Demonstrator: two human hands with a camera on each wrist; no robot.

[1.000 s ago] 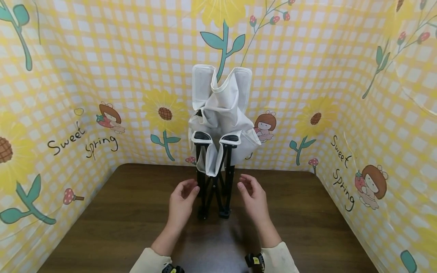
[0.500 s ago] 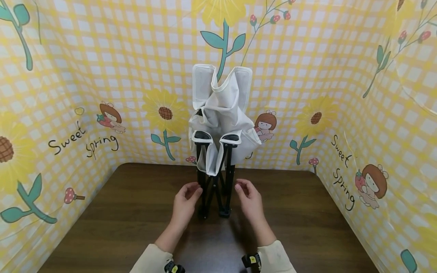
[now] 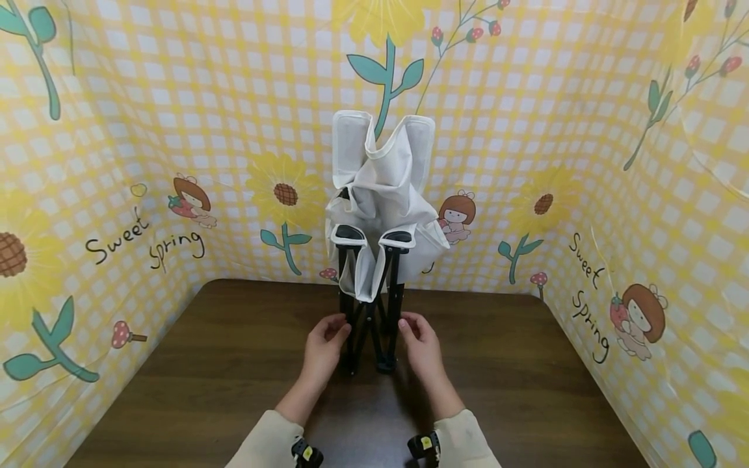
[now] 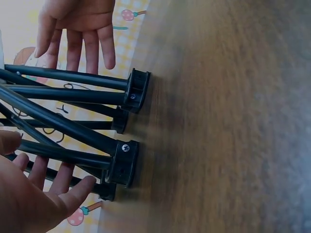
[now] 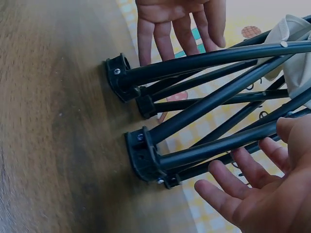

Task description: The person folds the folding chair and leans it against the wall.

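Note:
A folded camping chair stands upright on its feet at the table's middle. Its white fabric seat (image 3: 386,188) bunches over thin black legs (image 3: 368,331), which cross each other. My left hand (image 3: 324,348) is at the chair's left legs, thumb in front and fingers reaching behind the tube. On the opposite side, my right hand (image 3: 422,348) lies against the right legs in the same way. Both wrist views show the fingers spread and fairly straight near the tubes; whether they touch firmly is hard to tell. Black plastic feet (image 5: 143,154) cap the leg ends.
A brown wooden table (image 3: 234,364) bears the chair. Behind it and along both sides hangs a yellow checked cloth (image 3: 234,130) with printed flowers. The chair's top stands close in front of the back cloth.
Both hands have moved inward, from beside the chair to its legs. The chair itself has stayed in place.

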